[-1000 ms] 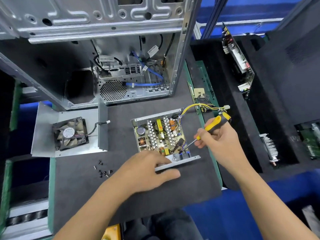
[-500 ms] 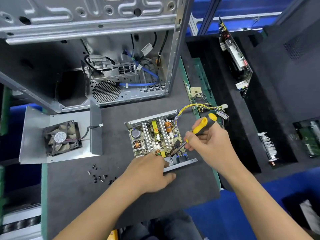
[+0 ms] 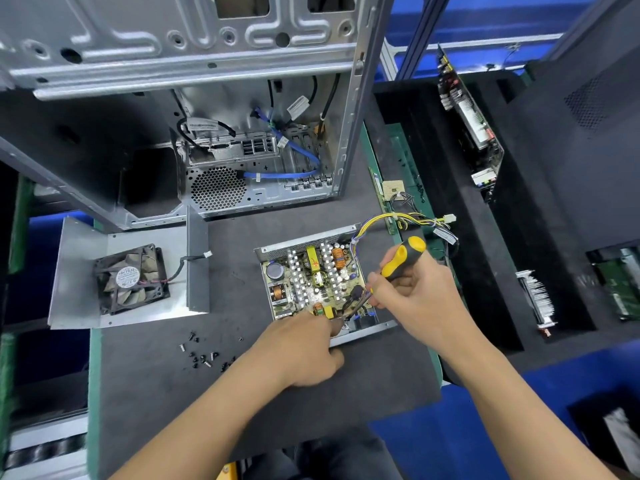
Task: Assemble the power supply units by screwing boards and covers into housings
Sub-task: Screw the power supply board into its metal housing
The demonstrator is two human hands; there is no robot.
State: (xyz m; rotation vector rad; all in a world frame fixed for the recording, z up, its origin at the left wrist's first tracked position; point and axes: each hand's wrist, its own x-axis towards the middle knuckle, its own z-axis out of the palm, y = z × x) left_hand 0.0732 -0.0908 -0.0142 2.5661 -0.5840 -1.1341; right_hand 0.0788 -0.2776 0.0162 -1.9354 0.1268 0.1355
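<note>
R hand (image 3: 419, 299) grip clamped on screwdriver (image 3: 403, 258), L hand (image 3: 304, 351) fingertips hidden at housing (image 3: 363, 332) front edge, grip unclear

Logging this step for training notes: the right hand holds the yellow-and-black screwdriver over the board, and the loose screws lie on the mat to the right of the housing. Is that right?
Not quite. The head view shows the screws on the mat to the left of the housing, below the fan. The rest holds: the right hand holds the screwdriver over the board.
</note>
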